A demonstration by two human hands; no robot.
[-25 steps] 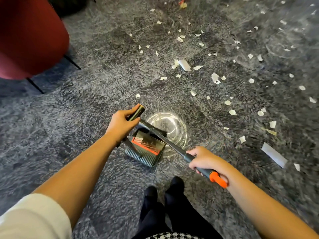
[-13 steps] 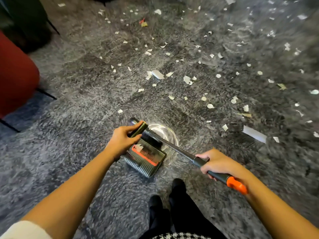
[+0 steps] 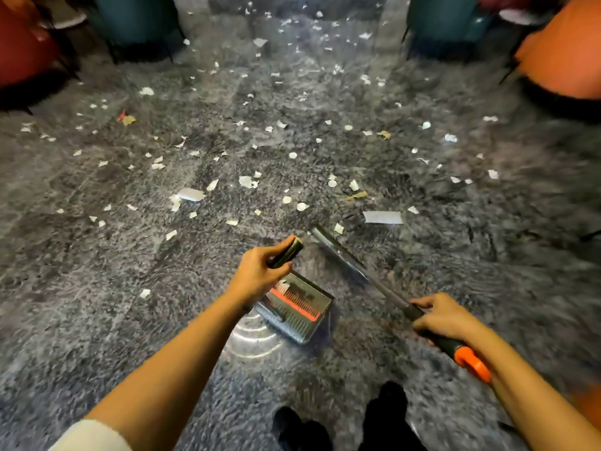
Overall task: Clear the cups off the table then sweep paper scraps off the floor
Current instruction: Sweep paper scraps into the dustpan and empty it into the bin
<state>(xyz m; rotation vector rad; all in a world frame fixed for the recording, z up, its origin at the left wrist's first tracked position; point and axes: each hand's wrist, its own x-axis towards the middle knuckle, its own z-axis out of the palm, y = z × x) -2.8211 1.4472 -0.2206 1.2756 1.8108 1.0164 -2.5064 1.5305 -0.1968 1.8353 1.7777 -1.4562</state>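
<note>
Several white paper scraps (image 3: 247, 181) lie scattered over the grey carpet (image 3: 97, 271) ahead of me, with a larger strip (image 3: 382, 217) to the right. My left hand (image 3: 257, 271) grips the dark handle (image 3: 287, 252) of a grey dustpan (image 3: 300, 312) with an orange comb, which sits on the floor in front of my feet. My right hand (image 3: 445, 317) grips the broom handle (image 3: 390, 296), whose orange end (image 3: 473, 364) sticks out behind my wrist. The broom head (image 3: 328, 247) points forward, just right of the dustpan.
Red seats (image 3: 22, 47) stand at the far left, teal furniture bases (image 3: 136, 21) at the back left and back right (image 3: 445, 24), and an orange seat (image 3: 566, 56) at the far right. My black shoes (image 3: 387, 415) are at the bottom edge.
My view has lifted and swung, showing more scrap-covered floor and the furniture at the back. The broom head has swung out from over the dustpan to its right.
</note>
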